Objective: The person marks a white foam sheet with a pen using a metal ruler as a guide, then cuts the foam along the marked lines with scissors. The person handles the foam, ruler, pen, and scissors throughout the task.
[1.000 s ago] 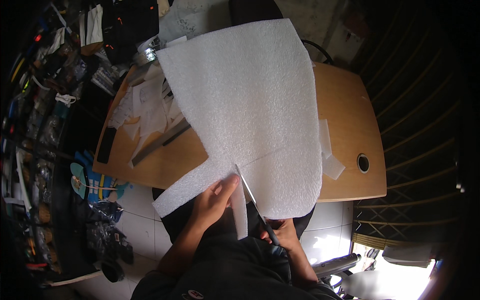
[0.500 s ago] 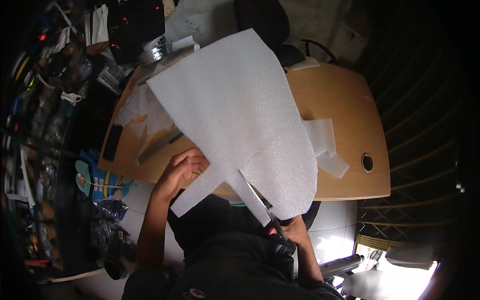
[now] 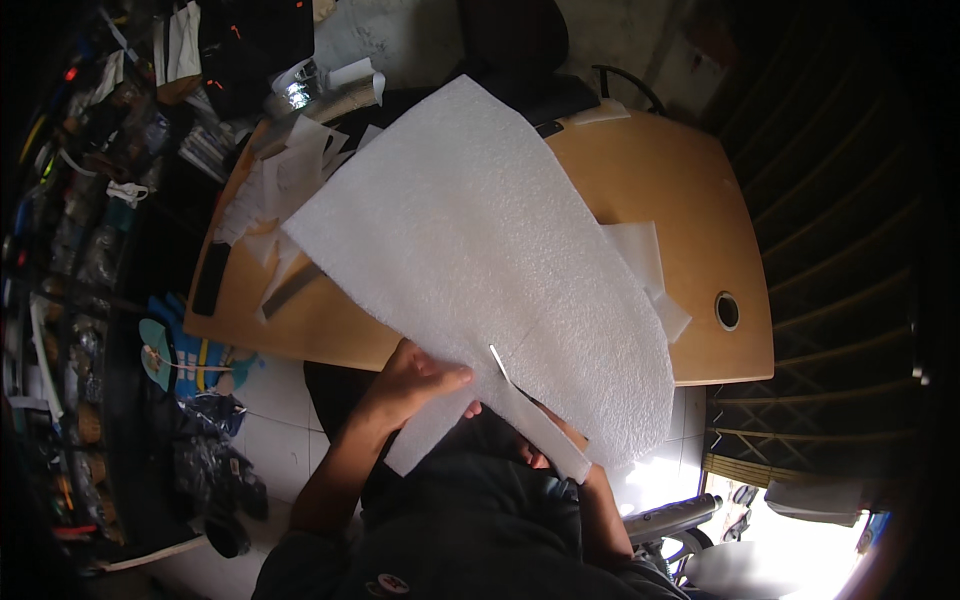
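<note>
A large white foam sheet (image 3: pixel 470 220) is held up in front of me, tilted over the table. My left hand (image 3: pixel 413 388) pinches its near edge, thumb on top, beside a strip (image 3: pixel 430 435) that hangs toward my lap. Another narrow strip (image 3: pixel 555 445) is partly cut from the sheet and angles down to the right. Through the slit beside it shows a thin blade of the scissors (image 3: pixel 500 366). My right hand (image 3: pixel 535 457) is closed on the scissors below the sheet; foam hides the handles and most of the fingers.
Behind the sheet stands a wooden table (image 3: pixel 690 210) with a round cable hole (image 3: pixel 727 311). Foam offcuts (image 3: pixel 650 265) lie at its right, crumpled scraps (image 3: pixel 290 180) and a black flat object (image 3: pixel 209 279) at its left. Cluttered shelves (image 3: pixel 85 300) line the left side.
The sheet has turned, its near end swinging right. My left hand has moved right and nearer, now gripping the edge. The blade shows through the slit, and the right hand is more covered.
</note>
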The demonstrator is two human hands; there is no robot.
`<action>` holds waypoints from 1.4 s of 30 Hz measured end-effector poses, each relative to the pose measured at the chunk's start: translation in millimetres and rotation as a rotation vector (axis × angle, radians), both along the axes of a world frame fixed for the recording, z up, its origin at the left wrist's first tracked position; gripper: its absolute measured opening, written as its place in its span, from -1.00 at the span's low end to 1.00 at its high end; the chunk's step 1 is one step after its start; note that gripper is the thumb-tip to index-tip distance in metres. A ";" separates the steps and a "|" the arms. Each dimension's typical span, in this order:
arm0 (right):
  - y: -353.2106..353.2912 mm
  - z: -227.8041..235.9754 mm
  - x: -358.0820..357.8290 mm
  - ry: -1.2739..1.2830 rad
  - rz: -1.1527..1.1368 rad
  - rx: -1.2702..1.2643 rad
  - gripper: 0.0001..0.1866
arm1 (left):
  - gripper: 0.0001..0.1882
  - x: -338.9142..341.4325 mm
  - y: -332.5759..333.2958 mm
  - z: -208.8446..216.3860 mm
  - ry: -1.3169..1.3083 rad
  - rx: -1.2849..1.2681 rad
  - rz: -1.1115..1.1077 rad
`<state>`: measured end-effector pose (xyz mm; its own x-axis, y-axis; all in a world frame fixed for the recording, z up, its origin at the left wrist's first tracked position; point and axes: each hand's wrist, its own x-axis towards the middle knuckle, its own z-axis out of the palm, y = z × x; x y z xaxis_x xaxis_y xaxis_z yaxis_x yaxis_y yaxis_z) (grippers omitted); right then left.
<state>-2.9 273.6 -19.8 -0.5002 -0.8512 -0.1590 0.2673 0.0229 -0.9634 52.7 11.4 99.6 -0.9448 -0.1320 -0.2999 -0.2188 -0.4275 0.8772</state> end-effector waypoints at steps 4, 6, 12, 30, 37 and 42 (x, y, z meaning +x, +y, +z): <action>-12.0 5.7 13.6 -0.147 -0.171 -0.087 -0.23 | -0.59 17.2 19.8 -29.7 -0.100 -0.118 -0.167; -14.3 13.0 9.6 -0.176 -0.149 -0.109 -0.24 | -0.54 17.0 29.2 -27.9 -0.128 -0.078 -0.120; 2.9 -3.6 9.7 -0.191 -0.115 -0.012 -0.16 | -0.65 7.0 50.1 -15.0 -0.171 -0.224 0.265; -15.5 18.4 31.5 -0.201 -0.307 -0.181 -0.09 | -0.74 12.7 97.7 -6.9 -0.115 0.061 0.505; -28.9 28.2 25.7 -0.008 -0.404 -0.232 -0.19 | -0.74 7.9 94.9 2.5 -0.149 0.089 0.512; -26.0 32.0 22.5 -0.004 -0.347 -0.215 -0.28 | -0.75 8.8 89.5 4.8 -0.154 -0.014 0.478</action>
